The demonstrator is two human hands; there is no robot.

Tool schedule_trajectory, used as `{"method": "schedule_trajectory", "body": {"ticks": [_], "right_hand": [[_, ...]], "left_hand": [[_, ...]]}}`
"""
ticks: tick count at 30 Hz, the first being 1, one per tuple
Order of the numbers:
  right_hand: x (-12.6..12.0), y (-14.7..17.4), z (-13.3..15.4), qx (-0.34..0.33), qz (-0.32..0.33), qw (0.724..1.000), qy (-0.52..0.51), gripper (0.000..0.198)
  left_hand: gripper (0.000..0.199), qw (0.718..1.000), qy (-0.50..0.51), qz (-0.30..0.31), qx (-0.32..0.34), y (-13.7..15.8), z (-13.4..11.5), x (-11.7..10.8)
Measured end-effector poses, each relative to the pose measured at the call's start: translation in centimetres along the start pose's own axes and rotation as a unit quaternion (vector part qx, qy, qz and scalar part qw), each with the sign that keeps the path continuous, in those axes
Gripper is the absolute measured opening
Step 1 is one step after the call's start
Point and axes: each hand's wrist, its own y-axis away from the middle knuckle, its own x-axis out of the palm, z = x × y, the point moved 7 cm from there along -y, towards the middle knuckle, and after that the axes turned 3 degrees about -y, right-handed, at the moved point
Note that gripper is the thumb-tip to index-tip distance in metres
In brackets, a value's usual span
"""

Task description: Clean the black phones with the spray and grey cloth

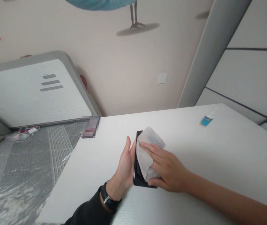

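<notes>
A black tablet-like slab [138, 178] with a glossy face is held tilted above the white table, its left edge toward my left hand [126, 162]. The thumb of that hand points up, and its other fingers go behind the slab, mostly hidden. Over the slab's face lies a pale grey cloth [145, 161] with faint blue print near its top corner. My right hand [168, 168] presses the cloth against the slab, fingers stretched across it and thumb at the cloth's lower edge. Much of the slab is covered by the cloth.
On the white table [96, 178], a small bottle with a blue label [207, 120] stands at the back right. A pixelated flat item [91, 127] lies at the far left corner. Left of the table is a plastic-covered bed [23, 172] with a cable [27, 134] on it.
</notes>
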Motion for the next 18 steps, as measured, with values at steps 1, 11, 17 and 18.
{"method": "schedule_trajectory", "body": {"ticks": [1,11,17,18], "right_hand": [[0.6,0.1,0.7,-0.007,0.008,1.0,-0.012,0.07],[1.5,-0.5,1.4,-0.021,0.027,0.999,-0.029,0.08],[0.0,-0.7,0.6,0.041,-0.018,0.999,-0.013,0.081],[0.2,-0.6,1.7,0.011,-0.01,1.0,-0.024,0.083]], "left_hand": [[0.072,1.0,0.007,-0.016,-0.002,-0.2,-0.1,-0.2],[0.073,0.997,0.03,-0.07,-0.004,-0.5,0.0,-0.8],[0.067,0.998,0.001,-0.051,0.044,-0.6,-0.5,0.3],[0.067,0.997,0.007,-0.056,0.049,-0.5,-0.9,0.1]]}}
